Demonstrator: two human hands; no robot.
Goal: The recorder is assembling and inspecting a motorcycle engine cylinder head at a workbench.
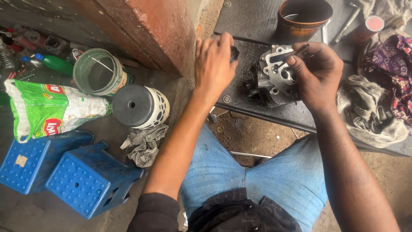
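The person's blue-jeaned knees (253,180) sit closest to the lens, spread under the edge of a dark, greasy metal bench plate (257,109). On that plate rests a grimy engine cylinder head (274,75), just in front of the right hand (315,71); that hand's fingers are pinched together on a thin dark rod-like tool (296,52) whose tip lies across the casting's top. The left hand (212,64) sits beside the casting with its fingertips closed on a small dark round part (234,53); what that part is cannot be told.

In my judgement the oily surfaces are the main risk: the thin tool could slip off the casting, and the small part could drop off the plate's near edge onto the dirt floor between the knees. The casting lies near that edge too and could tip if pushed.

Around it, largest first: two blue plastic stools (77,182) lying on the floor at left, a green-and-white printed sack (51,109), a heap of grey rags (369,111) crowding the bench at right, a rusty-brown pot (302,17) behind the casting, a clear bucket (98,71), a black-topped spotted can (141,106), a green bottle (56,63)
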